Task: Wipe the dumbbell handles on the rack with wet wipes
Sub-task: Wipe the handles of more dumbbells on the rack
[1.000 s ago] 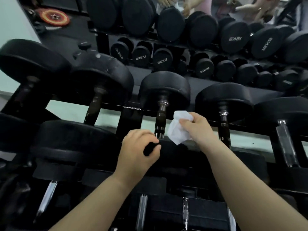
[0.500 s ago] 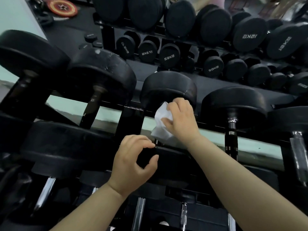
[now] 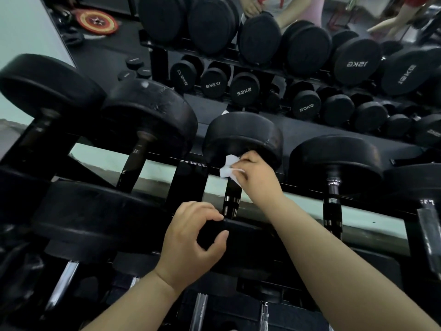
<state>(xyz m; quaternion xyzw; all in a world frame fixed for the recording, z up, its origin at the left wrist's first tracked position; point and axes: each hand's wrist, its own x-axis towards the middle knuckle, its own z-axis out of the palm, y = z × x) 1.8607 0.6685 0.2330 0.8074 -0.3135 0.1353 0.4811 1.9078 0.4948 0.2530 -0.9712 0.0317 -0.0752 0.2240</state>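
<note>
A black rack (image 3: 188, 185) is holding a row of big black dumbbells. Each one is lying tilted, with 1 round end up at the back and 1 down at the front.

On the far left, the first dumbbell (image 3: 47, 89) is sitting at the edge of the view. Just beside it, a scratched dumbbell (image 3: 148, 115) is showing white scuff marks on its back end, and its dark bar is running down toward the front.

The left hand (image 3: 195, 240) is gripping the middle dumbbell (image 3: 241, 134) by its front end (image 3: 243, 235). The fingers are curling over the top of that end and the thumb is pressing from below, so they are clamped on it.

Just above that hand, the handle (image 3: 232, 198) of the middle dumbbell is going up to the round back end. The wet wipe (image 3: 228, 168) is white and crumpled. It is sitting at the very top of the handle, right under the back end. The right hand (image 3: 256, 179) is holding the wipe there, with its fingers bunched together and clamped on it, pressing it onto the handle.

To the right, a fourth dumbbell (image 3: 334, 161) with a shiny silver bar is lying near the right arm, and no hand is touching it.

Behind the rack, more dumbbells (image 3: 355, 64) are standing in rows, and some are showing white writing that reads backward.
</note>
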